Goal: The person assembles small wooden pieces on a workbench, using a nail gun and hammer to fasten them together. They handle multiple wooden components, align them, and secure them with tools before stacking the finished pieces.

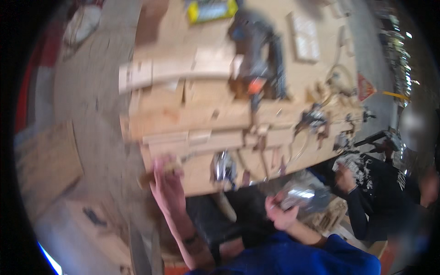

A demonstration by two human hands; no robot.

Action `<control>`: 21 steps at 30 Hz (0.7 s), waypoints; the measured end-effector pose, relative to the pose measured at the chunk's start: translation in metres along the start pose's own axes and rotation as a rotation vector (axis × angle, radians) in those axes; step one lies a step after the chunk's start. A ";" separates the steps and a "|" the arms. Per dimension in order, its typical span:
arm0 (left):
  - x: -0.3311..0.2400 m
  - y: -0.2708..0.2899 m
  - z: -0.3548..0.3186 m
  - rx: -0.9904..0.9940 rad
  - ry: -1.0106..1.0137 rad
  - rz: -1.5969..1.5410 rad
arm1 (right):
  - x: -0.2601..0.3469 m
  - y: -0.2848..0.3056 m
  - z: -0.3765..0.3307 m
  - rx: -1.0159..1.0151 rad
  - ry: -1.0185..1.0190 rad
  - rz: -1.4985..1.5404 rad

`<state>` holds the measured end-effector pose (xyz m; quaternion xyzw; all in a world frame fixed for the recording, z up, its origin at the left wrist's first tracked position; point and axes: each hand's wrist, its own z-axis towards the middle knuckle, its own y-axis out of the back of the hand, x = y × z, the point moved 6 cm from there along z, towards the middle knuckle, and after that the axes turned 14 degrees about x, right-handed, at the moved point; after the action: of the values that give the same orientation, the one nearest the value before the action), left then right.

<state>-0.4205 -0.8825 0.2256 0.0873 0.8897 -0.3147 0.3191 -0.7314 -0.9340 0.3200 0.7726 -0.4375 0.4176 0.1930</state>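
At the near left corner of the workbench (201, 176), my left hand (167, 185) is closed around a small piece of wood (145, 180), whose tan end sticks out to the left. My right hand (282, 214) grips a shiny silver-grey object (300, 195) in front of the bench edge; blur hides its exact kind. Between my hands, a silver cylindrical power tool (223, 167) stands near the bench's front edge. Long wooden strips (192, 120) lie across the bench just beyond my left hand.
A large dark power tool (252, 43) stands farther back, near a yellow packet (211, 10) and a pale slab (304, 36). Clamps (260, 137) and cords lie along the strips. A co-worker in a dark top (382, 192) is close on my right, a white cloth-like thing at their hand.
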 end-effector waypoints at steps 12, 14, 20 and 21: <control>-0.041 -0.028 0.013 0.014 -0.222 0.490 | 0.015 0.001 0.009 0.109 0.275 -0.064; -0.042 -0.026 0.014 -0.031 -0.233 0.502 | 0.014 0.001 0.008 0.139 0.270 -0.028; -0.041 -0.026 0.015 -0.069 -0.239 0.583 | 0.008 0.005 0.004 0.168 0.251 -0.049; -0.040 -0.027 0.015 -0.082 -0.237 0.597 | 0.007 0.005 0.004 0.156 0.238 -0.050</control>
<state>-0.3908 -0.9106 0.2553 0.2940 0.7934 -0.1790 0.5021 -0.7317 -0.9427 0.3226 0.7408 -0.3584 0.5342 0.1932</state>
